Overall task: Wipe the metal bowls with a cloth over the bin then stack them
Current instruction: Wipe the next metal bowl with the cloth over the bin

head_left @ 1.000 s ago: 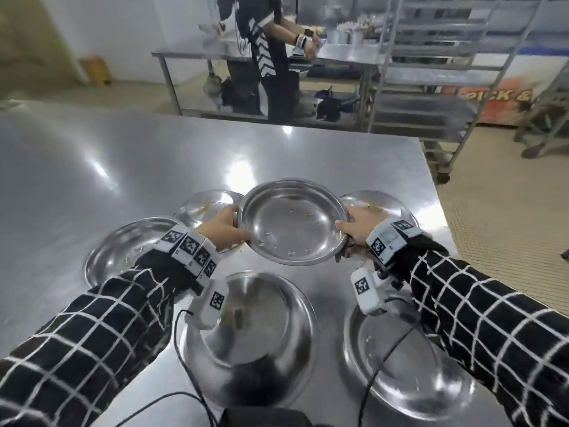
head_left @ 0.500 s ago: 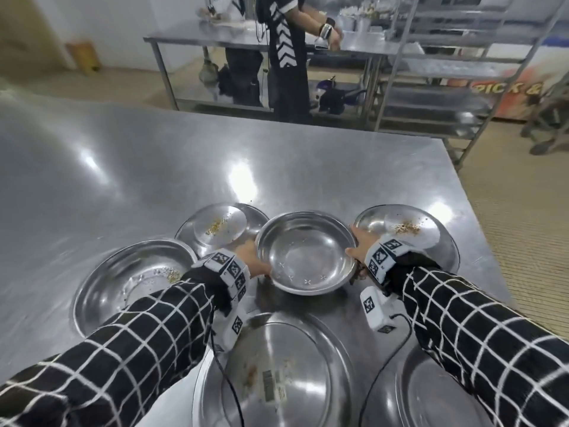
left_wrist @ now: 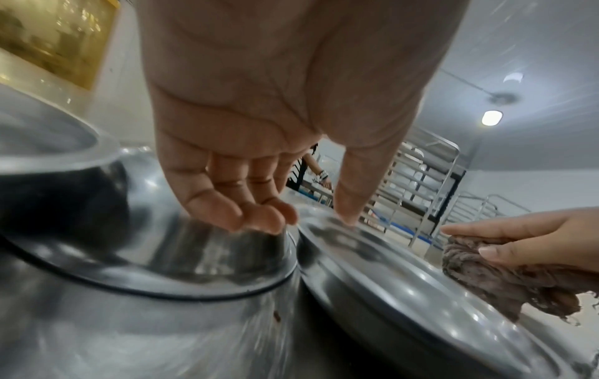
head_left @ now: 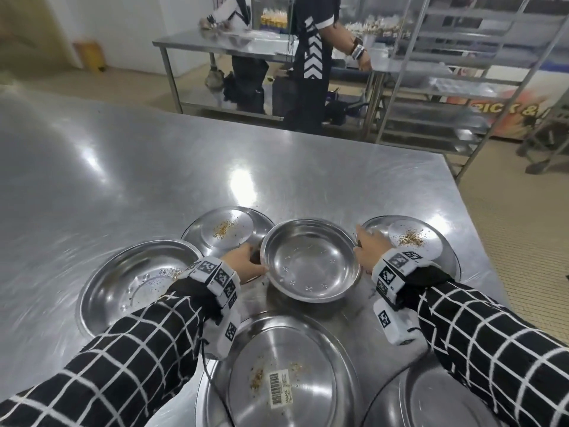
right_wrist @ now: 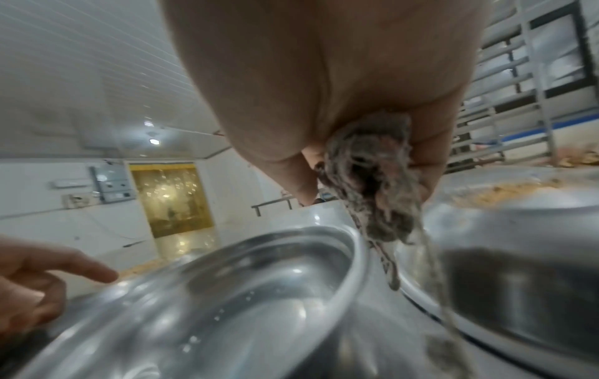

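Since a second ago you have brought the clean bowl (head_left: 309, 261) down from in front of your chest to the tabletop (head_left: 154, 167), among the upturned bowls that carry crumbs. Your left hand (head_left: 243, 263) is at the bowl's left rim, fingers loosely extended and thumb touching the edge, its grip released rather than clenched. Your right hand (head_left: 369, 249) sits at the right rim, its grip clenched on the cloth (right_wrist: 372, 184), a frayed grey-brown wad that hangs just beside the rim.

The clean bowl lies between your hands, so either can reach it; the crumbed bowl (head_left: 409, 238) just right of it is touching distance from your cloth hand, the likely next pick. The clean bowl is shallow, round, polished steel, upright, with a few bright specks inside and no crumbs. No bin shows in these views.
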Motion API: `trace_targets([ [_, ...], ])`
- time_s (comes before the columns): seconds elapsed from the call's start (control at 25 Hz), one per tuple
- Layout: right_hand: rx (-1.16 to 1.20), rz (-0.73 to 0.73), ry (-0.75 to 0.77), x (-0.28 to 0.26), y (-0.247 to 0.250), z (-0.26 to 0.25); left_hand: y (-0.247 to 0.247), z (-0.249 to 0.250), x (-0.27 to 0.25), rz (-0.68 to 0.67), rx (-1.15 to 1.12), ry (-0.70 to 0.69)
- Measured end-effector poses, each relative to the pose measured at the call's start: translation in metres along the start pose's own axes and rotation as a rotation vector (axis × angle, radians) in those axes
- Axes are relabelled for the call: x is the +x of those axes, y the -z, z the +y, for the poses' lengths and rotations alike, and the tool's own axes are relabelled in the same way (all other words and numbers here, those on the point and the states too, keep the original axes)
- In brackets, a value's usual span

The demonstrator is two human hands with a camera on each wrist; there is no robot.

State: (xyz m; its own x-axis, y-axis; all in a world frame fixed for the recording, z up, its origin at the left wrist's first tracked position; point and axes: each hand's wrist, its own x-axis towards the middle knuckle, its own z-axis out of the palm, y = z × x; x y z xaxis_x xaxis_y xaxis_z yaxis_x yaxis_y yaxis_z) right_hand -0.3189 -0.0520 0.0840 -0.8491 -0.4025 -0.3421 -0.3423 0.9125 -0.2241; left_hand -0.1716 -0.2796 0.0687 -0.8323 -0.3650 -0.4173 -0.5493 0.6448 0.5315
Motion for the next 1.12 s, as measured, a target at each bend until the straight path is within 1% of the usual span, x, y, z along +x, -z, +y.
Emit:
trace_targets([
  [0.08,0.038,0.032,0.114,-0.008,0.008,-0.017,0.011,-0.015,-0.018,0.033,-0.092,-0.016],
  [0.16,0.072,0.084,0.278,-0.020,0.015,-0.044,0.021,-0.035,-0.037,0.098,-0.222,-0.024],
  [0.24,0.071,0.082,0.411,-0.032,0.014,-0.079,0.026,-0.064,-0.056,0.223,-0.289,0.035],
  [0.32,0.085,0.037,0.504,-0.039,0.005,-0.119,0.030,-0.095,-0.076,0.322,-0.329,0.111],
  [0.36,0.101,0.016,0.524,-0.039,-0.002,-0.135,0.033,-0.109,-0.083,0.346,-0.340,0.150],
  [0.44,0.074,-0.054,0.547,-0.033,-0.024,-0.172,0.038,-0.143,-0.102,0.399,-0.315,0.272],
  [0.52,-0.009,-0.120,0.544,-0.024,-0.043,-0.199,0.040,-0.167,-0.114,0.471,-0.234,0.432],
  [0.6,-0.064,-0.185,0.514,-0.015,-0.059,-0.221,0.039,-0.184,-0.125,0.504,-0.224,0.577],
  [0.68,-0.020,-0.226,0.486,-0.007,-0.070,-0.237,0.035,-0.197,-0.130,0.474,-0.373,0.672],
  [0.72,0.006,-0.235,0.487,-0.003,-0.075,-0.242,0.032,-0.202,-0.129,0.452,-0.460,0.689],
  [0.8,0.076,-0.287,0.463,0.002,-0.080,-0.251,0.023,-0.212,-0.121,0.394,-0.563,0.653],
  [0.88,0.156,-0.344,0.430,0.005,-0.085,-0.261,0.015,-0.224,-0.109,0.398,-0.652,0.551],
  [0.92,0.161,-0.339,0.412,0.005,-0.086,-0.265,0.010,-0.233,-0.104,0.418,-0.701,0.515],
  [0.96,0.162,-0.329,0.409,0.005,-0.086,-0.268,0.010,-0.231,-0.106,0.443,-0.774,0.504],
  [1.04,0.208,-0.300,0.382,0.004,-0.083,-0.270,0.019,-0.207,-0.123,0.484,-0.913,0.476],
  [1.12,0.322,-0.259,0.340,-0.001,-0.071,-0.269,0.031,-0.188,-0.134,0.512,-0.964,0.379],
])
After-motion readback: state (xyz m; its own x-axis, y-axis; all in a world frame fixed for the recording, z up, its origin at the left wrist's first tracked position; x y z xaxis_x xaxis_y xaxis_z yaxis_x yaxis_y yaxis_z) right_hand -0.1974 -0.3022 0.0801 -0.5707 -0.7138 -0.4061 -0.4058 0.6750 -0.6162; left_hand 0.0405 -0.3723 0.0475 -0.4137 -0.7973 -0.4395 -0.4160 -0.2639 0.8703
